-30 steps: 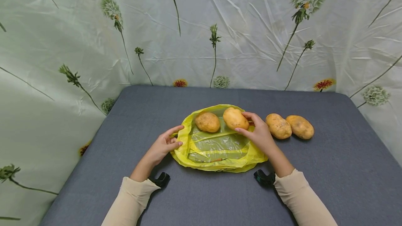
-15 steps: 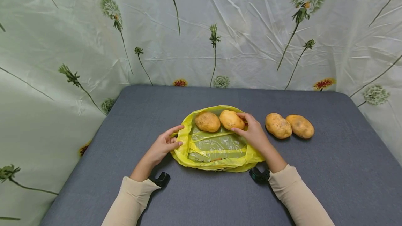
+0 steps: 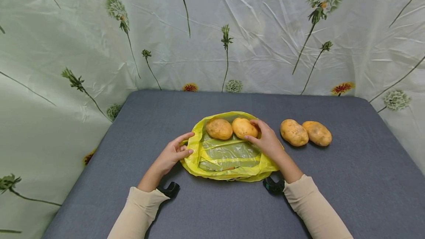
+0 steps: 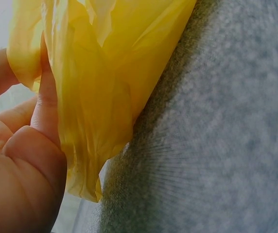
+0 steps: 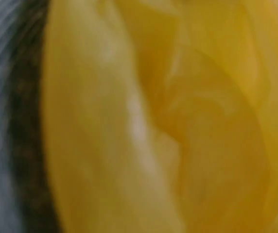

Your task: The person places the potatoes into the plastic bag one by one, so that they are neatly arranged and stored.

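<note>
A yellow plastic bag (image 3: 229, 174) lies with its mouth spread wide on the table. My left hand (image 3: 170, 156) holds its left rim; in the left wrist view the thumb and fingers (image 4: 45, 104) are at the folded plastic (image 4: 95, 97). Inside, at the bag's far side, rests a brownish potato (image 3: 219, 128). Right beside it is a lighter potato (image 3: 244, 127), gripped by my right hand (image 3: 268, 141) between thumb and fingers, the wrist over the bag's right rim. In the right wrist view yellow plastic (image 5: 178, 121) hides that hand and potato.
Two more potatoes, one nearer (image 3: 294, 132) and one farther right (image 3: 317, 133), lie side by side on the grey cloth-covered table (image 3: 358, 180). A pale curtain (image 3: 186, 54) with a dandelion print hangs behind the table's back edge.
My right hand has moved left and slightly down with the lighter potato, bringing it beside the brownish one. It has barely moved in the last half second. My left hand has stayed put.
</note>
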The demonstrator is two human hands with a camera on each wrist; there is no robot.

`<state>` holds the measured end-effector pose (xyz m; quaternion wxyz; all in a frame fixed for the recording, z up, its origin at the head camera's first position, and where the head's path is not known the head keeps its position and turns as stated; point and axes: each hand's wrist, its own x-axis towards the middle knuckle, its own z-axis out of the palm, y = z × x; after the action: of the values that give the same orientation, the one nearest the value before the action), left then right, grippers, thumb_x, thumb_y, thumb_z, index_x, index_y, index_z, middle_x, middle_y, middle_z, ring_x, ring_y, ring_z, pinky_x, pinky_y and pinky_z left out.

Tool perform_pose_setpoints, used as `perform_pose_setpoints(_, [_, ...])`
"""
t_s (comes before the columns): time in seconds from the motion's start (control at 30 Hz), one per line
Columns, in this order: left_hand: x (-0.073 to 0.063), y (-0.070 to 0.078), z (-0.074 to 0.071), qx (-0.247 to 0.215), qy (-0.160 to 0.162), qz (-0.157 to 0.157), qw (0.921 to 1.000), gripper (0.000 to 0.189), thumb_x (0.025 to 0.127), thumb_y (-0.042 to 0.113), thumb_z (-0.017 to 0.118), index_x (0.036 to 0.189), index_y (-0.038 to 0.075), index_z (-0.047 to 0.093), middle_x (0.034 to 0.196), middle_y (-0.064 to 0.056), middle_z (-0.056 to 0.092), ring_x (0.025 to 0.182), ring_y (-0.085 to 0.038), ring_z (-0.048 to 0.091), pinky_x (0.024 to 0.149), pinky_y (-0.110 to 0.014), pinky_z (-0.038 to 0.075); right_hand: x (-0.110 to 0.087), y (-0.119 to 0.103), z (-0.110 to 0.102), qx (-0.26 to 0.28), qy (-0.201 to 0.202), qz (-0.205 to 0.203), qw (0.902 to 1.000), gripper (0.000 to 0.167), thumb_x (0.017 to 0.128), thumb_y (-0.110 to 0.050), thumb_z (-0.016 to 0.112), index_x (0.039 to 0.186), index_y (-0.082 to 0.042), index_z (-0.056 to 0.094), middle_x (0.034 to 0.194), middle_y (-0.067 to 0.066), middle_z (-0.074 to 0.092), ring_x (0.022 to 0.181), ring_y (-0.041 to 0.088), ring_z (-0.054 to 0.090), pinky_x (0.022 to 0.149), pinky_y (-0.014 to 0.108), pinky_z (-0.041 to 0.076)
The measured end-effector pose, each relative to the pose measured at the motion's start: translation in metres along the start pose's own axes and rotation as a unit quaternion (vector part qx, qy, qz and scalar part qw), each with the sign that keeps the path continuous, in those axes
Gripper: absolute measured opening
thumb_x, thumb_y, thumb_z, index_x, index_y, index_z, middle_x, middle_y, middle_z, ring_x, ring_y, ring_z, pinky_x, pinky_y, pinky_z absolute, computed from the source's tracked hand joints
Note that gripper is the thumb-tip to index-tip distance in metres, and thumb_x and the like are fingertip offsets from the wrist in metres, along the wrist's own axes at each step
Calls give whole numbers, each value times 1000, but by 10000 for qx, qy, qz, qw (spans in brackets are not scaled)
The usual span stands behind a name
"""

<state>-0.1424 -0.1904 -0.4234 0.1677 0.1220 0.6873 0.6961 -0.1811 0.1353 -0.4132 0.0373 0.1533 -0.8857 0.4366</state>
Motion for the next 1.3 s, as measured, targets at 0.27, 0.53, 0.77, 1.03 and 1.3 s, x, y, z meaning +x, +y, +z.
perform_pose_setpoints(0.27, [0,0,0,2,10,-15,10000,60,85,-3,56,137,-1,28,70,-5,52,60,-8,50,54,-19,43,-4,-4,-7,45,107,-71,9999,54,81,-22,68,126,-2,45,127,16,44,116,31,41,94,44,32])
perform_pose_setpoints(0.53, [0,0,1,25,26,-14,10000,60,85,-2,57,137,-1,28,71,-5,52,60,-8,50,54,-19,43,-11,-11,-18,42,536,-609,9967,52,81,-18,67,125,0,46,124,16,46,115,32,42,94,43,33])
perform_pose_setpoints(0.77, [0,0,0,10,-4,7,10000,59,86,-2,57,137,-1,28,71,-5,52,60,-8,50,55,-20,43,-17,-13,-29,-3,817,-828,9932,52,80,-13,68,124,3,46,122,17,47,114,33,42,93,45,34])
perform_pose_setpoints(1.03, [0,0,0,-1,-25,18,10000,60,85,-3,57,137,-1,28,71,-5,52,60,-8,50,55,-20,43,-27,-8,-50,-338,1242,-933,9873,55,76,-3,70,125,3,45,122,20,47,114,36,42,91,47,34])
perform_pose_setpoints(1.3, [0,0,0,-10,-23,3,10000,59,85,-3,56,137,-2,28,70,-4,52,59,-8,50,55,-20,43,-41,4,-74,-363,1600,-734,9837,55,78,-7,70,126,2,45,123,21,46,114,40,41,90,51,32])
